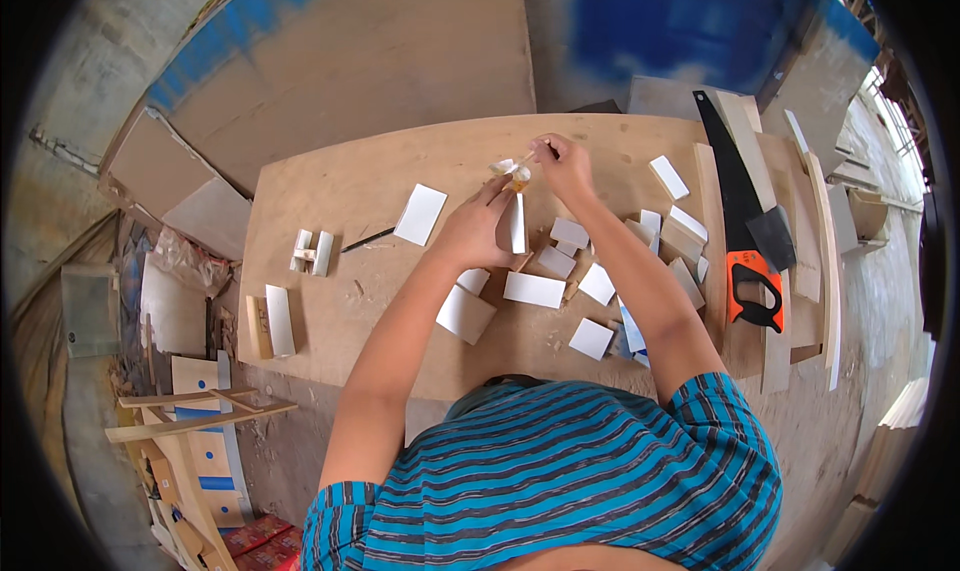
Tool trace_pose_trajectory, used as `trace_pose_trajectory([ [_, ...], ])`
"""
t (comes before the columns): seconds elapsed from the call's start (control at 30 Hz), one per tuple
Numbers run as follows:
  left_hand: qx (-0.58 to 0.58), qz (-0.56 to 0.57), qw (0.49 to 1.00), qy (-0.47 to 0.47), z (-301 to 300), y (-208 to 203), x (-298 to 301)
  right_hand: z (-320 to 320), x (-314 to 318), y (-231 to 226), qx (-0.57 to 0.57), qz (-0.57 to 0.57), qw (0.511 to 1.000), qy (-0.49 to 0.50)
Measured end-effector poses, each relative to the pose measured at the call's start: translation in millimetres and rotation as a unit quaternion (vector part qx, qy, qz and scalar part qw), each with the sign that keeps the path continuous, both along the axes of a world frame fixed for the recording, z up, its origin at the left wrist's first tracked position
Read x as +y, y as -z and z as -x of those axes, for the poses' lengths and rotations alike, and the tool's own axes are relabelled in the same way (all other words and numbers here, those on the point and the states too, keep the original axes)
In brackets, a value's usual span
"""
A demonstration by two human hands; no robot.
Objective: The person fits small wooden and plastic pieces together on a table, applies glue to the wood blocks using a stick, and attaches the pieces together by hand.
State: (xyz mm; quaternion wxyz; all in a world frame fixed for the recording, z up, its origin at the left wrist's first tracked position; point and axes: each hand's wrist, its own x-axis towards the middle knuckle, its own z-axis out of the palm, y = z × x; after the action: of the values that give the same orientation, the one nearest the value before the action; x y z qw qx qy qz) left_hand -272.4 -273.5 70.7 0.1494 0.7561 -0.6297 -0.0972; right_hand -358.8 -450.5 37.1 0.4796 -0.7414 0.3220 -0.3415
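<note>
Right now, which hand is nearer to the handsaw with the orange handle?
The right hand. It is raised over the middle of the workbench, with the handsaw lying off to its right. The left hand, holding an upright white panel, is further away.

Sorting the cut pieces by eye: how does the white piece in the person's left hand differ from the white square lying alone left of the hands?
The white piece in the left hand stands on edge and looks narrow; the white square lies flat, showing its full face. The held piece is gripped by fingers beside the right hand; the square lies untouched on the wooden table. Both are white-faced flat boards.
</note>
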Motion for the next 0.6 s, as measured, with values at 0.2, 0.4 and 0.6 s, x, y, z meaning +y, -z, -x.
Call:
trace_pose_trajectory([
  [0.2,0.033,-0.026,0.999,-0.024,-1.0,-4.5,-4.0,2.1,0.1,8.9,0.011,0.291,0.950,-0.117],
  [0.4,0.047,0.001,0.999,-0.010,0.7,3.9,-6.2,-8.8,-10.8,21.6,0.017,0.028,0.999,-0.041],
  [0.6,0.046,0.003,0.999,-0.017,-0.5,5.1,-5.9,-5.7,-13.5,16.7,-0.036,-0.058,0.997,0.027],
])
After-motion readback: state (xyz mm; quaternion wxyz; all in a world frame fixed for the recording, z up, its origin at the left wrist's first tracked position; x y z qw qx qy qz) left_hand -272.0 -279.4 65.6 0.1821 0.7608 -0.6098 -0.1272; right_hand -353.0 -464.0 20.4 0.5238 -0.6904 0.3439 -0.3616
